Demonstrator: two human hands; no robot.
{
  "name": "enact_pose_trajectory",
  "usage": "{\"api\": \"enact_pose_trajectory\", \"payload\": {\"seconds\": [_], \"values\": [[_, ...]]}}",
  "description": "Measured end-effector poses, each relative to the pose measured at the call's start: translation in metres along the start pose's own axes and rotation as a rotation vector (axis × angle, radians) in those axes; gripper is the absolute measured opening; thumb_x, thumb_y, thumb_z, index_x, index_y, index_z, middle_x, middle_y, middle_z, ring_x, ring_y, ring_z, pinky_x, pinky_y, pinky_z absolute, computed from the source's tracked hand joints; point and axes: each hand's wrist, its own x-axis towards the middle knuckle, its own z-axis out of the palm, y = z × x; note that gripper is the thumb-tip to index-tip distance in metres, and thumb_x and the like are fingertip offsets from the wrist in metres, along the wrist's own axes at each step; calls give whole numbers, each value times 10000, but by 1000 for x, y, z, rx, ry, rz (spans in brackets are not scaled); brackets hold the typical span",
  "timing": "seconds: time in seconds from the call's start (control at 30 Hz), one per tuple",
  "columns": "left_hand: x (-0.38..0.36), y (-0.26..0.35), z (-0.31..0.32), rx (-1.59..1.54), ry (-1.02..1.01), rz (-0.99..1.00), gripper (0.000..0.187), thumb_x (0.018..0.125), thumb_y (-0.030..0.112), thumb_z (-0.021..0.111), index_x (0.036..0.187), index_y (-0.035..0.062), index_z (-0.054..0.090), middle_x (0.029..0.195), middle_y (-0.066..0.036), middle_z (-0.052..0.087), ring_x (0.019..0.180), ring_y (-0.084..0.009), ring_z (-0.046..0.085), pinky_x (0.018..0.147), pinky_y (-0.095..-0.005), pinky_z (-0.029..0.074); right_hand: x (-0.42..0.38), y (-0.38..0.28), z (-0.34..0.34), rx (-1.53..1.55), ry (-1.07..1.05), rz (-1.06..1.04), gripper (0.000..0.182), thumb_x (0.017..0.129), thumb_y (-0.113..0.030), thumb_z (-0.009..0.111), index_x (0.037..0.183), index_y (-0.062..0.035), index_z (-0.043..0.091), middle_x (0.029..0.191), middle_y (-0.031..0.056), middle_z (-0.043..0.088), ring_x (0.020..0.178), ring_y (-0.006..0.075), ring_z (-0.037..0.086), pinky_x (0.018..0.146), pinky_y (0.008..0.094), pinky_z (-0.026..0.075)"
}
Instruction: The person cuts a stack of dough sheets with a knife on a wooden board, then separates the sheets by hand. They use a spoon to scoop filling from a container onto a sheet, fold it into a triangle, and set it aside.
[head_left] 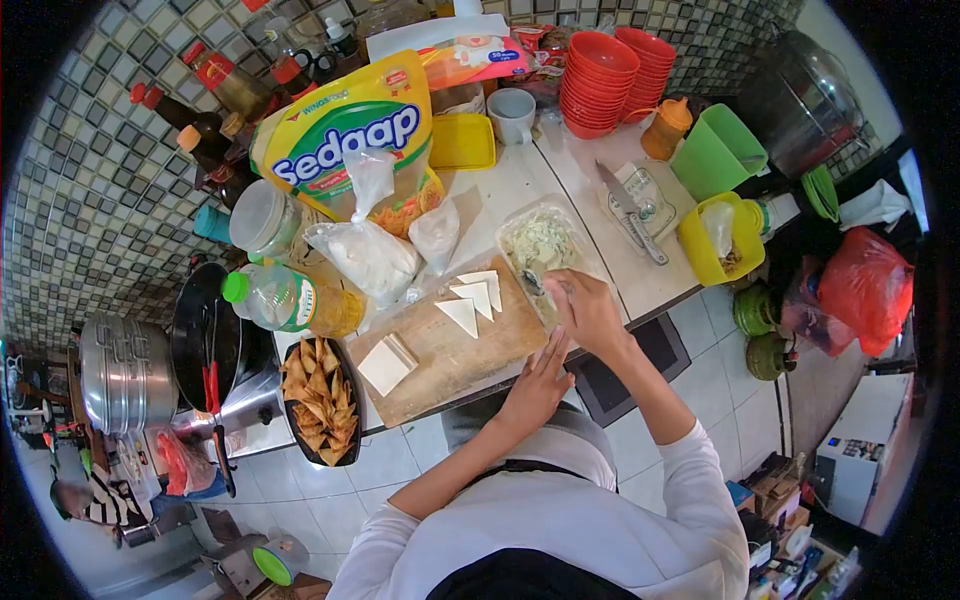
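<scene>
My right hand [588, 312] is closed around a spoon [533, 283], whose bowl dips into a clear plastic tub [592, 262] of white filling with green flecks [538, 240]. Just below it, my left hand [533, 390] is at the near right edge of the wooden cutting board [440, 365]. Its fingers stretch toward my right hand; I see nothing in them, though the palm side is hidden. White triangular wrappers [458, 316] overlap on the board's far part. A stack of square white wrappers [386, 366] lies at the board's left.
Folded brown triangular pastries [320, 395] fill a black tray at the left. Behind the board stand an oil bottle [290, 300], bags of white powder [370, 258] and a yellow Sedaap bag [350, 120]. A knife [630, 212] lies right of the tub, near red bowls [598, 80].
</scene>
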Motion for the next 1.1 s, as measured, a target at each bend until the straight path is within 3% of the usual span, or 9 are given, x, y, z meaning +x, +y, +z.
{"api": "enact_pose_trajectory", "payload": {"seconds": [0.07, 0.13, 0.23, 0.47, 0.53, 0.83, 0.93, 1.03, 1.1], "values": [[2, 0, -1, 18, -58, -25, 263, 883, 151, 496, 1049, -44, 554, 1484, -154, 139, 1377, -307, 145, 969, -531, 375, 4, -1, -3, 10, -30, 19, 182, 894, -113, 505, 870, 46, 591, 835, 171, 638, 717, 327, 630, 617, 342, 492], [2, -1, 3, -113, 78, -46, 232, 885, 160, 500, 974, -39, 580, 1483, -165, 137, 1377, -326, 135, 952, -546, 389, 7, -11, -16, 93, 21, 270, 163, 884, -92, 511, 867, 49, 590, 826, 171, 637, 716, 338, 625, 629, 352, 491], [-2, -7, 13, 10, 85, 51, 224, 887, 167, 501, 891, -38, 592, 1483, -171, 133, 1377, -336, 127, 930, -560, 405, 1, -12, 1, 45, 26, 73, 147, 880, -74, 507, 859, 45, 592, 842, 171, 635, 711, 342, 621, 635, 352, 492], [-2, -5, 7, -15, 42, 58, 211, 883, 152, 498, 845, -38, 583, 1482, -183, 125, 1378, -337, 121, 921, -564, 415, 3, -1, -8, 5, 2, 102, 146, 872, -113, 525, 916, 2, 604, 874, 164, 633, 760, 334, 614, 645, 371, 497], [-4, -8, 17, 6, 55, 46, 195, 872, 138, 505, 814, -34, 576, 1483, -186, 119, 1378, -344, 120, 920, -569, 415, -1, -5, -5, -122, -312, -10, 146, 839, -112, 542, 910, -8, 614, 906, 162, 631, 800, 323, 613, 673, 376, 499], [-1, -2, 0, 3, 39, 37, 168, 858, 127, 518, 793, -20, 568, 1484, -180, 127, 1378, -333, 136, 910, -561, 422, -10, 11, -16, 18, -195, -84, 143, 815, -95, 564, 903, 5, 616, 900, 167, 633, 821, 334, 614, 724, 387, 498], [1, -1, -3, -10, 41, 32, 174, 861, 127, 519, 786, -22, 567, 1487, -174, 124, 1378, -326, 142, 912, -558, 420, -9, 3, -20, 74, -82, 124, 116, 853, -48, 524, 871, 43, 594, 862, 174, 625, 762, 353, 608, 686, 366, 492], [1, -2, 4, -76, 60, 0, 152, 846, 144, 565, 794, 2, 568, 1476, -155, 170, 1360, -363, 173, 939, -611, 370, -15, 1, -22, 78, -200, 146, 131, 837, -65, 546, 905, 22, 616, 896, 183, 629, 808, 341, 613, 716, 377, 488], [1, -1, 1, -72, 43, -1, 153, 846, 145, 565, 794, 1, 569, 1478, -155, 166, 1361, -361, 172, 938, -607, 374, -16, 3, -26, 93, -129, 190, 127, 834, -57, 546, 903, 25, 614, 887, 179, 628, 804, 341, 611, 713, 372, 486]]}}
